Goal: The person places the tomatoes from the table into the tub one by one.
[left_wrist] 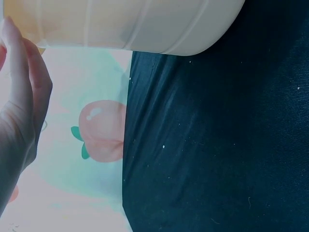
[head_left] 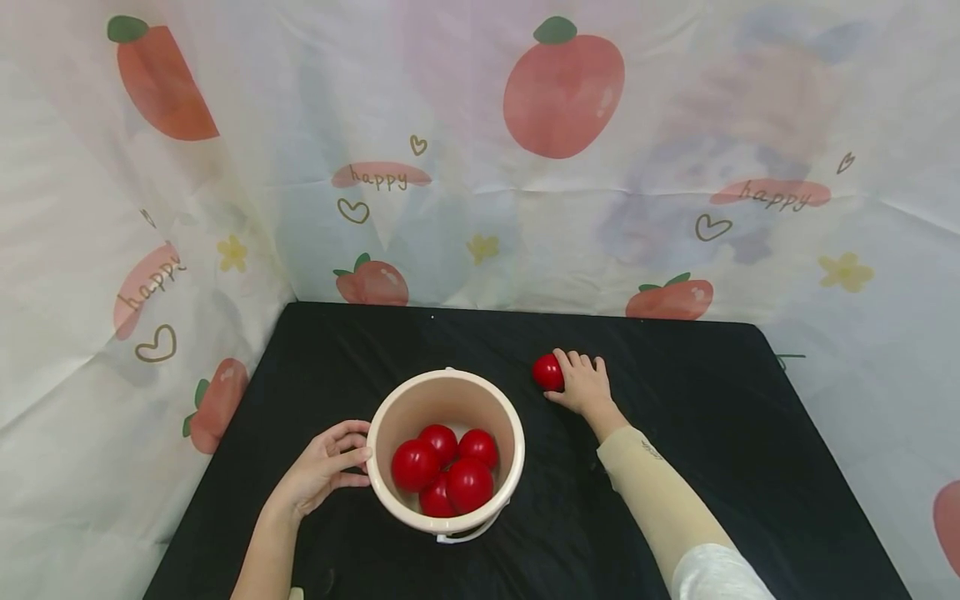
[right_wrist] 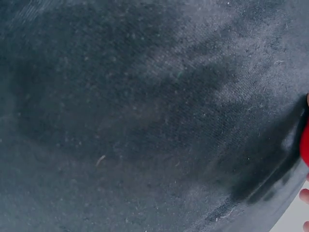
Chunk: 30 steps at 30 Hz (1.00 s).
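A cream bucket [head_left: 446,381] stands on the black-covered table, with several glossy red balls [head_left: 470,484] inside it. My left hand [head_left: 330,467] touches the bucket's left side with slightly bent fingers. The left wrist view shows that hand [left_wrist: 19,92] beside the ribbed bucket wall [left_wrist: 130,24]. Right of the bucket, my right hand [head_left: 585,383] grips a single red ball [head_left: 547,372] on the table, thumb on the near side and fingers on the far side. In the right wrist view only a sliver of the ball [right_wrist: 305,145] and some fingertips show at the right edge.
Black cloth [head_left: 337,350] covers the table. A pale curtain [head_left: 465,100] printed with fruit, hearts and "happy" rises behind the table and along its left and right sides. The bucket's white handle [head_left: 472,533] hangs down at its near side.
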Tool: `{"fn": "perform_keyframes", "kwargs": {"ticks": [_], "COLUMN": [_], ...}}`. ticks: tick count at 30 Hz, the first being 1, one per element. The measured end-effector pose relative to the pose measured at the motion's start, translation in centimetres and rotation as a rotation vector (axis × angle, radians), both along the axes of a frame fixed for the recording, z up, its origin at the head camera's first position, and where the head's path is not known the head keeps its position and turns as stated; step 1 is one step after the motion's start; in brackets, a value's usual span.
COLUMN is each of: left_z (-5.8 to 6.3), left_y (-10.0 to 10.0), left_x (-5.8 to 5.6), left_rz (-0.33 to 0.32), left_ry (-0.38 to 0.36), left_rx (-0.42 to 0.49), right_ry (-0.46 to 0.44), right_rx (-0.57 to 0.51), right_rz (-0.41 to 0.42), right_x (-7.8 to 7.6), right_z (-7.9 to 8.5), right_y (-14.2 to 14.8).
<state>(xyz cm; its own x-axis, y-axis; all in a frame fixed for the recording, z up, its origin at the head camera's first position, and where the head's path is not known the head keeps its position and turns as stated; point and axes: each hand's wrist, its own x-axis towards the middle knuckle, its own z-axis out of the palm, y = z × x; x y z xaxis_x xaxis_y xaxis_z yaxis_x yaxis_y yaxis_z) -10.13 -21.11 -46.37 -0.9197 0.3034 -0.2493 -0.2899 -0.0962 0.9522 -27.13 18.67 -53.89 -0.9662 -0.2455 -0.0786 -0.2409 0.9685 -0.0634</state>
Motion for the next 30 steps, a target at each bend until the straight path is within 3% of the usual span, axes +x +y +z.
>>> {"fn": "perform_keyframes", "kwargs": {"ticks": [7, 11, 17, 24, 30], "left_z": [0.0, 0.1, 0.1, 0.1, 0.0], "left_y": [0.0, 0.0, 0.0, 0.0, 0.0], "left_x": [-0.1, -0.1, 0.0, 0.0, 0.0], "left_rz": [-0.002, -0.001, -0.005, -0.003, -0.008], "left_ry": [-0.003, -0.004, -0.004, -0.002, 0.005], "left_rx": [-0.003, 0.0, 0.006, 0.006, 0.009], "right_ry": [0.056, 0.177, 0.396, 0.541, 0.625], "right_rx": [0.024, 0.028, -0.041, -0.138, -0.167], "right_rz": [0.042, 0.097, 0.191, 0.321, 0.478], "right_x": [-0.2, -0.5, -0.2, 1.9, 4.5], "right_z": [0.6, 2.0, 5.9, 10.5, 12.8], "right_y": [0.0, -0.2, -1.7, -4.6, -7.3]}}
